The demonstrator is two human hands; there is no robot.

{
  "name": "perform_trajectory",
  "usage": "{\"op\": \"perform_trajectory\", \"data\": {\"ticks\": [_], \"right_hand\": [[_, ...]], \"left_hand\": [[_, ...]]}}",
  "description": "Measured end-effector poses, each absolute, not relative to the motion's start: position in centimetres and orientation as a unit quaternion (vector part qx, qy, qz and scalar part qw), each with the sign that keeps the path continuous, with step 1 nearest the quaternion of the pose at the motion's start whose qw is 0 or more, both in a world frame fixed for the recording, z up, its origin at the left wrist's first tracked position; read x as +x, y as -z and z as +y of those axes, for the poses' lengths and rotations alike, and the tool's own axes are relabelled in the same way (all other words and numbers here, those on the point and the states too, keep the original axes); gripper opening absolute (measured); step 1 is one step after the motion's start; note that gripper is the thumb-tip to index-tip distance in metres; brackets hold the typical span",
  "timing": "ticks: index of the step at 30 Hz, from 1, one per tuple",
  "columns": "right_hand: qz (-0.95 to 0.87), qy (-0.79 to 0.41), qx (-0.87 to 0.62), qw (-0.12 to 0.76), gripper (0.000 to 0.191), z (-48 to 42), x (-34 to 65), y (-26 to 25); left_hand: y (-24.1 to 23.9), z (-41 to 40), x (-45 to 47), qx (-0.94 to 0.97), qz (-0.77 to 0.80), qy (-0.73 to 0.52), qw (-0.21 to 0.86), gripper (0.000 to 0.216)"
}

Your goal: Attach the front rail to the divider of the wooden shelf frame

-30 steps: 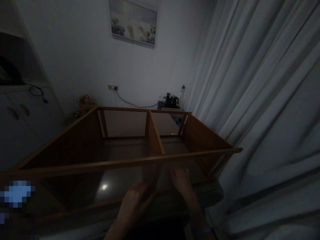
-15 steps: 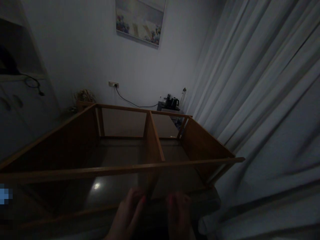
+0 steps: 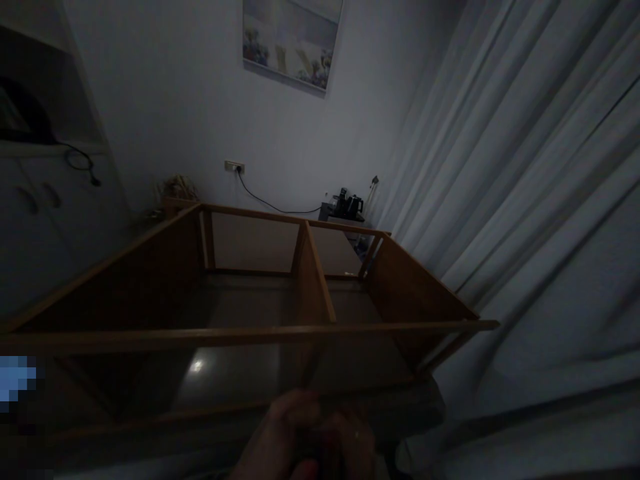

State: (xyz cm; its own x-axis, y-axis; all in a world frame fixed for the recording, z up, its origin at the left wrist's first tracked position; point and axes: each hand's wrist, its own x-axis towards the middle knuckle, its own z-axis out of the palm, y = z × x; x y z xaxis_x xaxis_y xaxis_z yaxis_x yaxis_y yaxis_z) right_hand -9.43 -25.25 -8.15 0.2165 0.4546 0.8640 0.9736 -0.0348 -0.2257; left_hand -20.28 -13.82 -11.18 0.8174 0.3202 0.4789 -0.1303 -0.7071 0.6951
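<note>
My left hand [image 3: 283, 430] and my right hand [image 3: 351, 437] are close together at the bottom of the view, in front of a wooden frame. The fingers of both hands are curled inward and appear to meet. Anything held between them is lost in the dark. Just beyond the hands lies the long front rail [image 3: 225, 337] of the brown wooden frame, like a shelf unit laid down. A divider board [image 3: 315, 280] splits it into two bays.
White curtains [image 3: 540, 220] hang along the right. At the back stand a black kettle [image 3: 354, 207] and a socket [image 3: 235, 166] with a cable. A white cabinet [image 3: 55, 227] is on the left, and a picture [image 3: 293, 47] hangs on the wall.
My hands have come together from being apart, the left moving to the right. The view has turned slightly to the left. The wooden frame stays in place.
</note>
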Motion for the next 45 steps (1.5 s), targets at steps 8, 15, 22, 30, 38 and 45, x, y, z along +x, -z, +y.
{"op": "perform_trajectory", "data": {"ticks": [8, 15, 22, 30, 38, 45], "right_hand": [[-0.546, 0.283, -0.657, 0.435, 0.027, -25.4, -9.6, 6.3], [-0.451, 0.313, -0.696, 0.463, 0.017, -26.3, -10.4, 6.5], [-0.403, 0.299, -0.666, 0.552, 0.025, -26.4, -7.8, 2.0], [-0.446, 0.406, -0.629, 0.49, 0.013, -25.0, -6.6, 0.2], [-0.465, 0.399, -0.632, 0.475, 0.017, -24.9, -6.2, 0.2], [-0.457, 0.476, -0.6, 0.452, 0.018, -24.8, -5.8, 0.2]], "left_hand": [[4.0, -14.0, -20.1, 0.881, -0.023, -0.204, 0.426, 0.042], [3.8, -12.1, -20.9, 0.893, -0.015, -0.188, 0.408, 0.05], [4.1, -7.3, -19.5, 0.891, 0.11, -0.33, 0.291, 0.077], [-0.1, -4.3, -12.5, 0.844, -0.171, -0.456, 0.227, 0.112], [-1.6, -3.8, -9.3, 0.908, -0.165, -0.368, 0.116, 0.053], [-1.3, -3.8, -5.8, 0.732, -0.338, -0.583, 0.095, 0.047]]}}
